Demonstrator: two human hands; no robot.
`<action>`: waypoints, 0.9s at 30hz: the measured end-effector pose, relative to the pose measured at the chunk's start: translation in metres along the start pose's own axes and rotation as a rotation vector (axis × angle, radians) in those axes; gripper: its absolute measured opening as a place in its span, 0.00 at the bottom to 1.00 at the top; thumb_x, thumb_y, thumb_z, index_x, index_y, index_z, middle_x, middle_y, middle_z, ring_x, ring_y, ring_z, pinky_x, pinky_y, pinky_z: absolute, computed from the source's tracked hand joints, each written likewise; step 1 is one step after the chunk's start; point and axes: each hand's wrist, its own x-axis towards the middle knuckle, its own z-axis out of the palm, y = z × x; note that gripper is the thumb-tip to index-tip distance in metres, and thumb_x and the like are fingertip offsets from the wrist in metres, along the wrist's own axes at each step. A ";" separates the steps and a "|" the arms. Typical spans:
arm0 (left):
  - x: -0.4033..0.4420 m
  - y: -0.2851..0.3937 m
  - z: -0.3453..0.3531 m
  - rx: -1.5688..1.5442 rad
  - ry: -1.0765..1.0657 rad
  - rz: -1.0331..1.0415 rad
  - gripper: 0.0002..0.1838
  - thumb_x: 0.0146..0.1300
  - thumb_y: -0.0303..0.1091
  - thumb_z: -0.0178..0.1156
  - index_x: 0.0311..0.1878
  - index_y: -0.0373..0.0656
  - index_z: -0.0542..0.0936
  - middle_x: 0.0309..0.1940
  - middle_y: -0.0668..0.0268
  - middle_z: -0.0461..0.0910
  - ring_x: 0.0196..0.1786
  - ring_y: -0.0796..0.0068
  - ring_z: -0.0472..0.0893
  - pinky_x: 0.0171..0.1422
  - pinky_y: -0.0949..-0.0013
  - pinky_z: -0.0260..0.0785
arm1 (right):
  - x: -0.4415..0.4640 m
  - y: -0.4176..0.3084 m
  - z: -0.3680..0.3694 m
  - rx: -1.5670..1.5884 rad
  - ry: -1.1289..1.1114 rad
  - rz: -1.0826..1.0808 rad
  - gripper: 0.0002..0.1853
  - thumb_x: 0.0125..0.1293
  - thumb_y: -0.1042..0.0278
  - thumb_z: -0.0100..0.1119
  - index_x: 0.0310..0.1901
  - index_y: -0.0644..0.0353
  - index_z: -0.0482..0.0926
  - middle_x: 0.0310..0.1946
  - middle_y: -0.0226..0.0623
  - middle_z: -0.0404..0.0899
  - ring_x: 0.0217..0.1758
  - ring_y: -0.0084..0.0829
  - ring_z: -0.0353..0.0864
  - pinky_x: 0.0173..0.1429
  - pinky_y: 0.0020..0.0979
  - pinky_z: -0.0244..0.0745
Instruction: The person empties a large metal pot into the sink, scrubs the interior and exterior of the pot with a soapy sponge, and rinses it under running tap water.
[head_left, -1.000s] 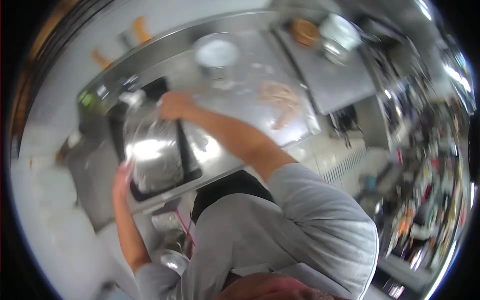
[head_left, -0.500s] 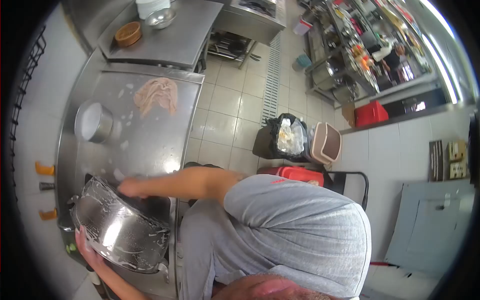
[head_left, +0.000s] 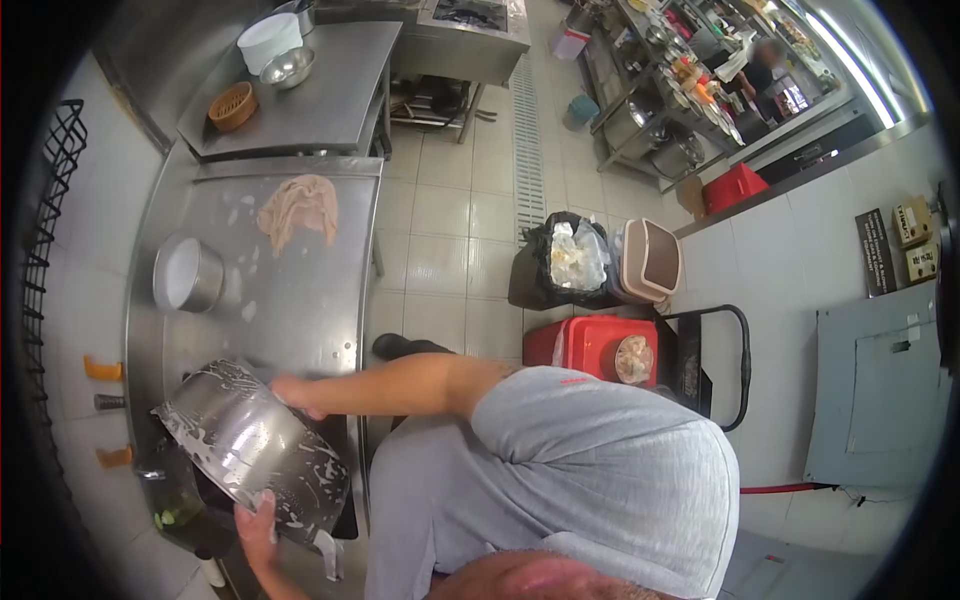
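Well, pot: the big soapy metal pot [head_left: 255,440] is tipped on its side over the dark sink [head_left: 338,428], white suds streaked along its wall.
Left hand: the left hand [head_left: 258,530] has its thumb and fingers on the pot's lower edge, holding it.
Right hand: the right hand [head_left: 298,393] is at the pot's upper edge; its fingers are partly hidden, so I cannot tell whether they are wide or narrow.
Counter: on the metal counter [head_left: 300,300], a small pan [head_left: 190,273], whitish inside, sits near a crumpled pinkish cloth [head_left: 300,213].
Back table: a round basket [head_left: 232,106] stands near a metal bowl [head_left: 288,67].
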 end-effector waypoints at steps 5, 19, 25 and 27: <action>0.019 0.005 -0.039 0.095 0.277 -0.069 0.22 0.69 0.29 0.58 0.65 0.36 0.73 0.56 0.65 0.78 0.57 0.75 0.75 0.65 0.68 0.66 | 0.011 0.004 0.004 -0.236 0.093 -0.069 0.21 0.70 0.53 0.50 0.56 0.57 0.78 0.58 0.40 0.76 0.62 0.35 0.70 0.59 0.46 0.69; 0.059 0.059 -0.088 -0.484 0.160 -0.206 0.22 0.66 0.39 0.67 0.59 0.39 0.75 0.41 0.68 0.82 0.41 0.77 0.84 0.47 0.69 0.81 | -0.007 -0.059 0.003 -0.106 -0.205 0.298 0.20 0.74 0.56 0.42 0.52 0.63 0.77 0.43 0.47 0.83 0.41 0.48 0.86 0.37 0.44 0.84; 0.058 0.044 -0.103 -0.559 0.166 -0.383 0.27 0.63 0.45 0.71 0.58 0.41 0.73 0.45 0.65 0.81 0.43 0.73 0.85 0.46 0.59 0.84 | -0.012 -0.049 0.019 -0.093 -0.219 0.316 0.20 0.73 0.56 0.43 0.55 0.61 0.76 0.42 0.44 0.84 0.39 0.45 0.86 0.34 0.44 0.84; 0.065 0.036 -0.105 -0.494 0.258 -0.442 0.31 0.61 0.46 0.72 0.60 0.41 0.72 0.48 0.65 0.80 0.44 0.74 0.85 0.47 0.59 0.83 | 0.001 -0.057 0.017 -0.179 -0.235 0.316 0.19 0.74 0.58 0.44 0.56 0.60 0.76 0.42 0.45 0.84 0.39 0.45 0.86 0.33 0.44 0.84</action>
